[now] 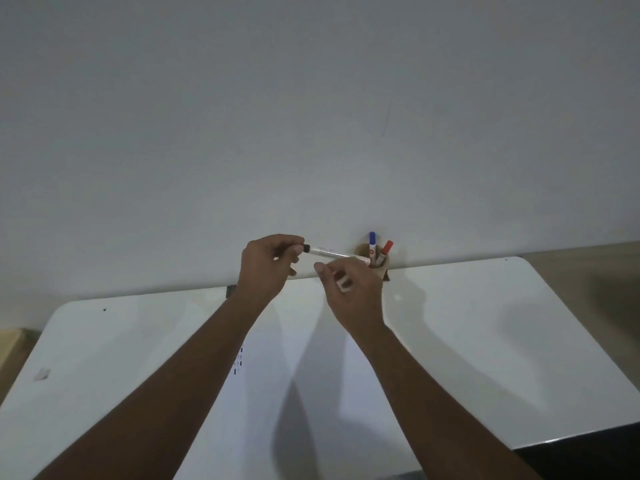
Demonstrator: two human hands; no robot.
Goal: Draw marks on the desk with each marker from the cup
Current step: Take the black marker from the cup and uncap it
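I hold a white marker (pixel 323 252) level between both hands above the back of the white desk (pixel 485 323). My left hand (pixel 268 268) pinches its black end. My right hand (pixel 349 292) grips the other end, which is hidden by the fingers. Just right of my right hand stands a brown cup (pixel 381 266) against the wall, partly hidden. A blue-capped marker (pixel 372 243) and a red-capped marker (pixel 385 252) stick up from it. Several short dark marks (pixel 239 360) show on the desk beside my left forearm.
A plain pale wall (pixel 311 116) rises right behind the desk. A small dark object (pixel 230 291) sits at the desk's back edge behind my left wrist. A faint grey smudge (pixel 42 374) lies at the desk's left. The desk's right edge drops to a dark floor.
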